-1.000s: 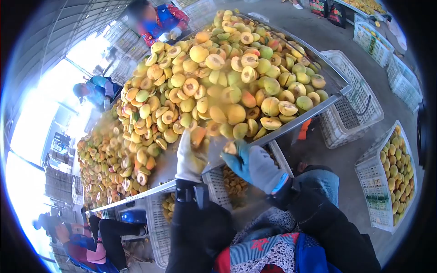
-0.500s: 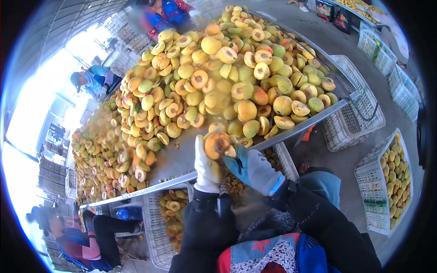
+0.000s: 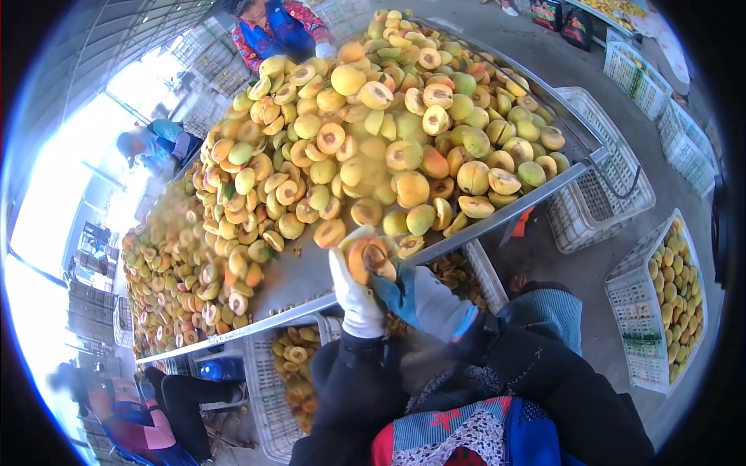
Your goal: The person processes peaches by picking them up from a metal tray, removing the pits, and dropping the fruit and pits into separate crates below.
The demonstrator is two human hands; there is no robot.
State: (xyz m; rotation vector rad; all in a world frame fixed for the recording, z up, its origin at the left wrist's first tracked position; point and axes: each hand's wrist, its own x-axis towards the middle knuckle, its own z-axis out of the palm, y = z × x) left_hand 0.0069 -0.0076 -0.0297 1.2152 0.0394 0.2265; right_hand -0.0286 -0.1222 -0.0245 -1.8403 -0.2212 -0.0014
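Observation:
In a white glove, my left hand (image 3: 357, 299) is closed round a cut peach (image 3: 361, 260), whose orange flesh and brown centre face me. My right hand (image 3: 420, 299), in a blue and grey glove, has its fingertips pressed to the right side of this peach. Whether those fingers grip a tool or a stone is hidden. Both hands are just over the near rim of the metal table (image 3: 303, 260). A peach half (image 3: 329, 233) lies on the metal beyond my left hand, and another half (image 3: 409, 246) is beside my right.
A big heap of peaches (image 3: 318, 155), many halved, covers most of the table. Below its edge stand a crate of peach pieces (image 3: 264, 388) and a crate at right (image 3: 653, 303). Three other people sit or stand around: at the top (image 3: 280, 31), left (image 3: 159, 147) and lower left (image 3: 132, 419).
My hands have shifted slightly down with the cut peach, which has turned a little. A peach half now lies on the metal beyond my left hand. The person at the top shows more fully.

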